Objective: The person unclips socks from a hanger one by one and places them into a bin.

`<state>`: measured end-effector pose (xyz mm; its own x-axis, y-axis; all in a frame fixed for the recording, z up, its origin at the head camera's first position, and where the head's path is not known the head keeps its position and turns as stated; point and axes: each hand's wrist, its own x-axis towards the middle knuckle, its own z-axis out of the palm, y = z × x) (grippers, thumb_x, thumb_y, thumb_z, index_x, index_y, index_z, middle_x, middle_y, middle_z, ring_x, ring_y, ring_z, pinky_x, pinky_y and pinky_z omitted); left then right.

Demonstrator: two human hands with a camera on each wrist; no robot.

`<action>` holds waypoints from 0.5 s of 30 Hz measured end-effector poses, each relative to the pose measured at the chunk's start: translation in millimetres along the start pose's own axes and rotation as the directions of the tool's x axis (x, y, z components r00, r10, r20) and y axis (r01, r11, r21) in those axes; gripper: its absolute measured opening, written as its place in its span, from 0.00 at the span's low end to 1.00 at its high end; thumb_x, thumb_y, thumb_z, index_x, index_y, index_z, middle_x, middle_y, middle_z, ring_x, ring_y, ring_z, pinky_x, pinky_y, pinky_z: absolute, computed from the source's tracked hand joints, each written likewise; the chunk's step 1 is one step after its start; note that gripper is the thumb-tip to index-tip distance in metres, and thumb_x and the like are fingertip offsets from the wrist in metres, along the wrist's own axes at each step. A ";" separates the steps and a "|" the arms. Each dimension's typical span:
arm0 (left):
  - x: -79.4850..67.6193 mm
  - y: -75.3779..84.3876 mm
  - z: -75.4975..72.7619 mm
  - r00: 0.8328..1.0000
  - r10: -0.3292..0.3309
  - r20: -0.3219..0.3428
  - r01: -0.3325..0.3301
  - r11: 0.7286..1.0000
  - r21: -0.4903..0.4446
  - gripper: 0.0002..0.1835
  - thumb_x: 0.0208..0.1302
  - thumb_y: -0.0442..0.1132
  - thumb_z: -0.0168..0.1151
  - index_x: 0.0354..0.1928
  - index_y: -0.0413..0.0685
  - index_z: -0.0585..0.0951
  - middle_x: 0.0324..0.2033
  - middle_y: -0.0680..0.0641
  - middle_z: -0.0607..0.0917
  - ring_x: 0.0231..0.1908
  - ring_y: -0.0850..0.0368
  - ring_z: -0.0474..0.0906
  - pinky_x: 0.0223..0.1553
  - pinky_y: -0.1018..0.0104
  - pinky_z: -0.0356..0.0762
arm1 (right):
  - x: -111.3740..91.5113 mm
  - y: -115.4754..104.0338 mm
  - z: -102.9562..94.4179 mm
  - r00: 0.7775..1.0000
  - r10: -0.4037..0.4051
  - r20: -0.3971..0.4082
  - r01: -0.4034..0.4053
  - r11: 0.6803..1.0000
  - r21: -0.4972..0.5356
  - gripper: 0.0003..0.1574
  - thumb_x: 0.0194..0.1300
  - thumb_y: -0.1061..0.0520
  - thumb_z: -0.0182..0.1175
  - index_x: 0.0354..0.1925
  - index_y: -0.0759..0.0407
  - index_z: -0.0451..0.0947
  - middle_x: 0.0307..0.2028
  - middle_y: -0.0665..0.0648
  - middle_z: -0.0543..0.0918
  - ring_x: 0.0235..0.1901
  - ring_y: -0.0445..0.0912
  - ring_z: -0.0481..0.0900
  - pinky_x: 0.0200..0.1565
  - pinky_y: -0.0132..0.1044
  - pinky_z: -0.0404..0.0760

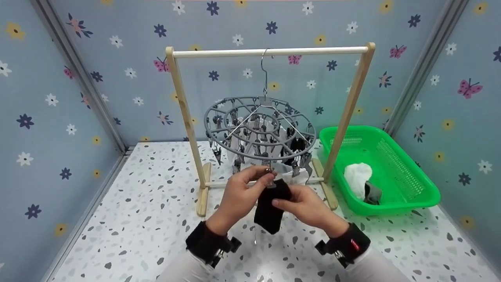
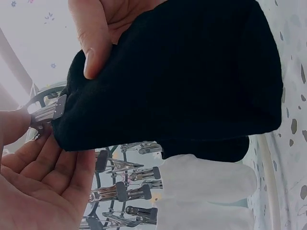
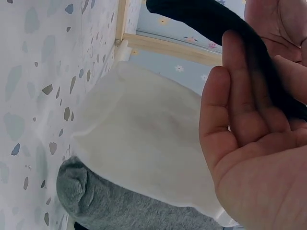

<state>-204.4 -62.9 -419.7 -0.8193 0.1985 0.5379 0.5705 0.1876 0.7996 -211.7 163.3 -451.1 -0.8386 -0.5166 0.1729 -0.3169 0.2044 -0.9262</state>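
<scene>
A black sock (image 1: 269, 213) hangs in front of the round grey clip hanger (image 1: 266, 102). My left hand (image 1: 240, 194) pinches a metal clip (image 2: 50, 111) between thumb and fingers, and the clip's grey jaws overlap the sock's edge. Just to the right, my right hand (image 1: 307, 205) holds the same sock, its thumb on the near face. Behind the sock in the left wrist view hang white socks (image 2: 206, 177) and another black one (image 2: 206, 149). A white cloth piece (image 3: 144, 129) and a grey sock (image 3: 120, 196) hang beside my right hand.
The hanger hooks onto the white bar (image 1: 219, 53) of a wooden stand (image 1: 352, 98). A green basket (image 1: 426, 196) stands to the right on the speckled table (image 1: 137, 219), with a white item (image 1: 357, 176) and a grey one (image 1: 374, 193) inside. Patterned walls enclose the table.
</scene>
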 end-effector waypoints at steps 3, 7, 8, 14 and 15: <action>-0.4 -1.0 -0.2 1.000 0.006 -0.007 -0.006 1.000 -0.001 0.11 0.79 0.45 0.72 0.55 0.50 0.93 0.48 0.59 0.94 0.50 0.59 0.91 0.54 0.57 0.88 | 0.1 0.2 0.5 1.000 -0.003 0.009 0.003 1.000 0.002 0.15 0.79 0.59 0.68 0.54 0.70 0.87 0.47 0.63 0.93 0.47 0.54 0.93 0.52 0.41 0.92; -0.8 -1.7 0.5 1.000 0.017 -0.018 -0.017 0.999 -0.034 0.12 0.78 0.43 0.73 0.56 0.47 0.94 0.48 0.57 0.95 0.50 0.58 0.92 0.54 0.58 0.90 | 0.3 0.7 1.2 1.000 -0.007 0.001 0.007 1.000 -0.005 0.14 0.80 0.59 0.68 0.54 0.70 0.88 0.47 0.62 0.93 0.47 0.52 0.93 0.53 0.41 0.91; -0.7 -1.6 0.8 1.000 0.019 -0.021 -0.019 0.999 -0.047 0.12 0.78 0.42 0.73 0.56 0.46 0.94 0.48 0.57 0.95 0.51 0.57 0.92 0.54 0.58 0.90 | 0.5 0.6 1.3 1.000 -0.007 0.000 0.007 1.000 -0.005 0.14 0.80 0.59 0.68 0.54 0.69 0.88 0.47 0.62 0.93 0.47 0.53 0.93 0.53 0.41 0.91; 0.4 -1.0 1.8 1.000 0.022 -0.020 -0.024 0.995 -0.097 0.14 0.78 0.40 0.73 0.58 0.40 0.92 0.48 0.53 0.95 0.51 0.55 0.93 0.53 0.59 0.91 | 0.2 0.3 -1.1 1.000 -0.004 -0.008 0.004 1.000 -0.023 0.15 0.80 0.58 0.68 0.54 0.69 0.88 0.47 0.62 0.94 0.48 0.53 0.93 0.54 0.39 0.90; 0.8 -1.1 1.9 1.000 0.023 -0.018 -0.024 0.995 -0.100 0.14 0.78 0.40 0.73 0.58 0.40 0.92 0.48 0.52 0.95 0.51 0.55 0.93 0.53 0.59 0.91 | 0.4 0.3 -1.9 1.000 -0.005 -0.009 0.004 1.000 -0.029 0.15 0.80 0.58 0.68 0.54 0.69 0.88 0.47 0.62 0.94 0.48 0.53 0.93 0.54 0.39 0.90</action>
<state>-205.6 -61.1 -420.7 -0.8070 0.1854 0.5607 0.5817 0.0859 0.8089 -213.0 164.7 -450.7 -0.8411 -0.5101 0.1802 -0.3334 0.2264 -0.9152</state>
